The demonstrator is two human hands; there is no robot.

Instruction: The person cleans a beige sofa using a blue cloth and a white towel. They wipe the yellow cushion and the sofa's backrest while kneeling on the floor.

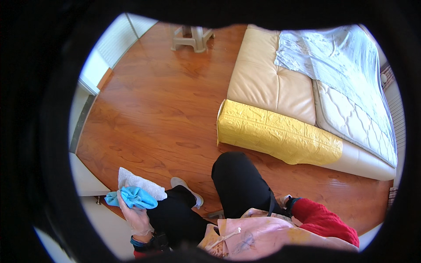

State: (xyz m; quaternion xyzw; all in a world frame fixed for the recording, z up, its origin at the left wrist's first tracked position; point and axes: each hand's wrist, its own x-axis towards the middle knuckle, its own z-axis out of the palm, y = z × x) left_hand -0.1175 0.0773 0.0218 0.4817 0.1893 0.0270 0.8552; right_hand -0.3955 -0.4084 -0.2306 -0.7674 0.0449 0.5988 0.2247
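Note:
My left hand [133, 216], in a thin clear plastic glove, grips a bunched blue cloth [139, 197] at the lower left. A white terry towel [139, 184] sticks out behind the blue cloth, seemingly held with it, above my left thigh. My right hand [284, 200] is down beside my right thigh, below a red sleeve [324, 218]. Most of that hand is hidden by my leg and wrist, so its fingers do not show.
Ahead on the right stands a beige leather sofa or bed [263, 75] with a yellow embossed covering [279, 134] on its end. A quilted mattress [352, 115] lies there under a silvery sheet [332, 56]. A plastic stool [194, 39] stands on the wood-look floor [158, 108]; white cabinetry [88, 177] is at left.

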